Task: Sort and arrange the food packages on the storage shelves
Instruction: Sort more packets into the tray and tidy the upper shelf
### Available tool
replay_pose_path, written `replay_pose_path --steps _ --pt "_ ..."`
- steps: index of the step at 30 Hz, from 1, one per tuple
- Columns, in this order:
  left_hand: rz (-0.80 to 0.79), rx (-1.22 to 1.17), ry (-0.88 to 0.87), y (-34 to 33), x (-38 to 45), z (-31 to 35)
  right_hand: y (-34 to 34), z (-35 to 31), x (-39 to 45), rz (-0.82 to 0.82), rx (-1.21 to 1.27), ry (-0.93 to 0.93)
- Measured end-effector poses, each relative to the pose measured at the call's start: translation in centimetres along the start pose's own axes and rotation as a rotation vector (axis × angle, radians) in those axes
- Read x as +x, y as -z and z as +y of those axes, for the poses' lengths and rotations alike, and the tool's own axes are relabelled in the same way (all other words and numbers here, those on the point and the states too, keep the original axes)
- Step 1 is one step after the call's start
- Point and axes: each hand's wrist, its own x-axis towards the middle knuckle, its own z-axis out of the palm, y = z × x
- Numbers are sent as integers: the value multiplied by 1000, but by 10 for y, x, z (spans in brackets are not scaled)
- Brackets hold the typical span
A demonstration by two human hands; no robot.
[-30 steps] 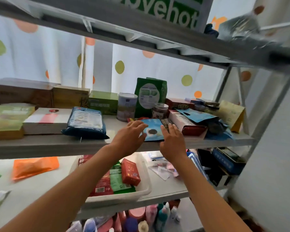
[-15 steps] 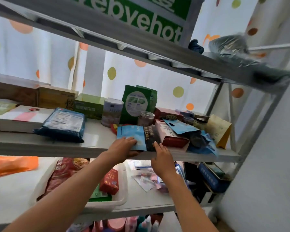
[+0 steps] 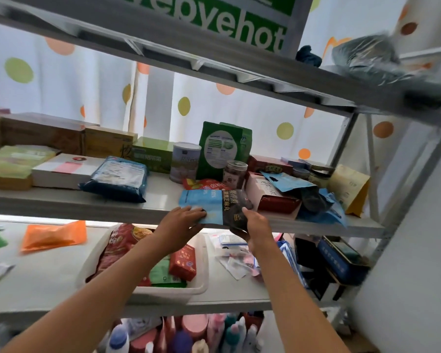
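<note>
Gripping pouch (image 3: pixel 214 206) with both hands at mid-frame shelf (image 3: pixel 61 202) edge.
Left hand (image 3: pixel 181 225), right hand (image 3: pixel 256 226) pinch its corners; bin (image 3: pixel 201 284) below holds red and green packs.

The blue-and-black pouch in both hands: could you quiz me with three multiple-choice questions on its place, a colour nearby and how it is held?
1. Where is the pouch?
A. middle shelf's front edge
B. white bin
C. top shelf

2. What colour is the tall standing bag behind it?
A. orange
B. green
C. pink

3. How is the pouch held?
A. untouched
B. one hand only
C. both hands

A: it overhangs the shelf edge.
B: its front is green.
C: left hand and right hand each grip an end.
</note>
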Motion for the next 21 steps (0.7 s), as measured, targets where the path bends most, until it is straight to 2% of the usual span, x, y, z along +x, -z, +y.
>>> replay_pose_path --steps 2,6,14,21 --pt "20 -62 37 2 -11 -1 -5 4 -4 -47 -6 -15" --pt "56 -238 104 6 -28 0 -12 14 -15 -86 -32 67" --pt "303 -618 254 8 -60 30 -37 27 -87 -262 -16 209" --pt "471 -1100 391 15 -109 60 -33 69 -133 -423 -229 323"
